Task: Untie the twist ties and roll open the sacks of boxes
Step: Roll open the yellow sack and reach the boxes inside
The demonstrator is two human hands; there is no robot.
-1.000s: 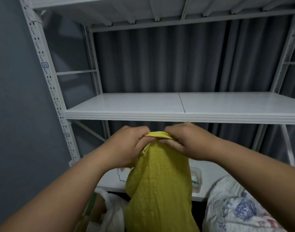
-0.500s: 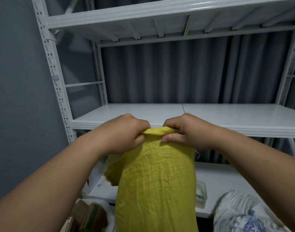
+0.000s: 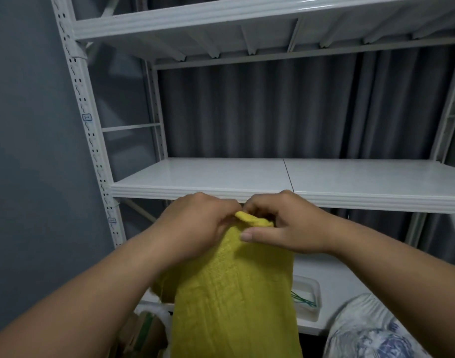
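A tall yellow woven sack (image 3: 234,293) stands upright in front of me, filling the lower middle of the view. Its top edge is folded into a small roll between my hands. My left hand (image 3: 195,228) grips the left side of that rolled top with curled fingers. My right hand (image 3: 283,226) pinches the right side, thumb laid flat across the front of the sack. No twist tie shows on the sack's mouth. What is inside the sack is hidden.
A white metal shelving rack (image 3: 247,182) stands behind the sack, its middle shelf at hand height. A clear plastic tub (image 3: 309,298) holding green ties sits on the lower shelf. A white patterned sack (image 3: 371,332) lies at the lower right. Cardboard boxes (image 3: 143,329) are at the lower left.
The view has tilted upward, showing more of the upper shelf. Both hands have kept hold of the sack's top and drawn closer together, and the right thumb now lies across the front.
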